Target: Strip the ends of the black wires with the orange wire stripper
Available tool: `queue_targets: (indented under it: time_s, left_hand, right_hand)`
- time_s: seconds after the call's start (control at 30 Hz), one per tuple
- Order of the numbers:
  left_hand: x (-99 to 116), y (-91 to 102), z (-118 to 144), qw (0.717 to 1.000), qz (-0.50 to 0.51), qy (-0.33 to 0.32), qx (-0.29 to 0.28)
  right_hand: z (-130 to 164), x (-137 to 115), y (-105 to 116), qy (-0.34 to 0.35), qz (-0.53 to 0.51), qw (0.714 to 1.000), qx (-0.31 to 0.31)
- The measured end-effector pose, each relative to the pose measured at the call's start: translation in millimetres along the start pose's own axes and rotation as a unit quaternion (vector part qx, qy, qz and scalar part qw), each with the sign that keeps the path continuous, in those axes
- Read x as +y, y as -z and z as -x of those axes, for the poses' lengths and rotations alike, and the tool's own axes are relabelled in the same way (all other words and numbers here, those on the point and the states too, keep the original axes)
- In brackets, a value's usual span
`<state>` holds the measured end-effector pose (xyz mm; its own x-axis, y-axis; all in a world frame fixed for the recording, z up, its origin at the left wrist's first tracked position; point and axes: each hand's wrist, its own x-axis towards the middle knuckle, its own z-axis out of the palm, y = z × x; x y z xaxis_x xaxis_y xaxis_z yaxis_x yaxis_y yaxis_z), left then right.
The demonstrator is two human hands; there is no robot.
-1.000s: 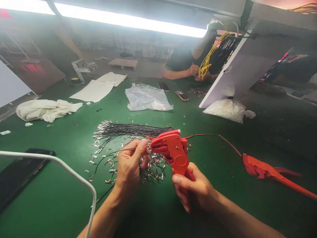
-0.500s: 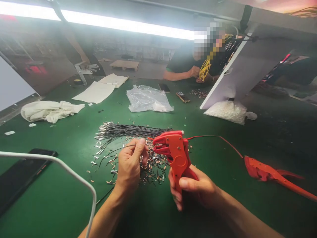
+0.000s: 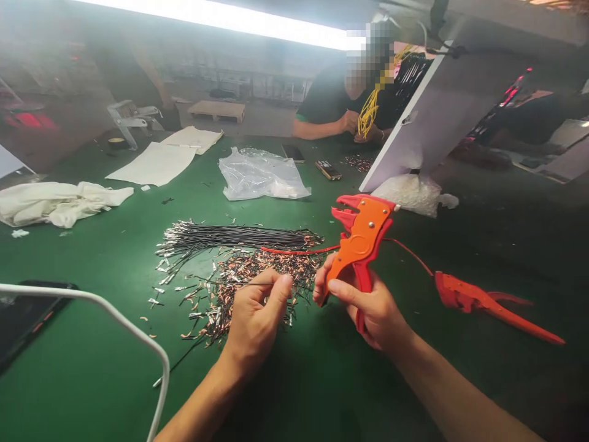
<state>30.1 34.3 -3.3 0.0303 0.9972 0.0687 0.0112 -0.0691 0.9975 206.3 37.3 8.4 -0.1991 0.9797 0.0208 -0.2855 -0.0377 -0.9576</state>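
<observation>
My right hand (image 3: 368,307) grips the handles of an orange wire stripper (image 3: 361,236), held upright above the green table (image 3: 92,368) with its jaws pointing left. My left hand (image 3: 257,319) pinches a thin black wire (image 3: 239,285) between thumb and forefinger, a little left of the stripper and apart from its jaws. Just beyond my hands lie a bundle of black wires (image 3: 230,236) and a scatter of cut copper and insulation bits (image 3: 248,273). A red wire (image 3: 294,251) lies across the bundle's right end.
A second orange stripper (image 3: 488,304) lies to the right. A clear plastic bag (image 3: 257,175), white cloth (image 3: 55,202), paper sheets (image 3: 156,162) and a phone (image 3: 327,170) sit farther back. Another person (image 3: 340,104) across the table handles yellow wires (image 3: 368,113). A white cable (image 3: 115,319) arcs at near left.
My right hand has lifted the stripper up and to the right, away from the wire. My left hand has dropped slightly lower, still pinching the wire.
</observation>
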Motion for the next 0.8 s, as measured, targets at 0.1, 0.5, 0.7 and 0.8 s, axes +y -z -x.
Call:
queue_targets:
  time_s: [0.1, 0.5, 0.7, 0.8]
  left_hand:
    - [-2.0, -6.7, 4.8, 0.998, -0.040, -0.024, -0.039]
    - [2.2, -2.5, 1.0, 0.993, -0.067, -0.061, -0.070]
    - [1.2, -5.6, 2.5, 0.980, -0.137, -0.125, -0.066]
    - [-2.2, -7.2, 5.2, 0.950, -0.221, -0.213, -0.057]
  right_hand:
    - [0.8, 0.6, -1.2, -0.021, 0.023, 0.999, -0.012]
    - [2.8, -3.7, -5.9, -0.055, 0.091, 0.992, -0.072]
    - [3.9, 3.5, -0.2, 0.001, 0.186, 0.981, -0.061]
    - [4.7, 10.7, 5.5, 0.064, 0.285, 0.956, -0.024]
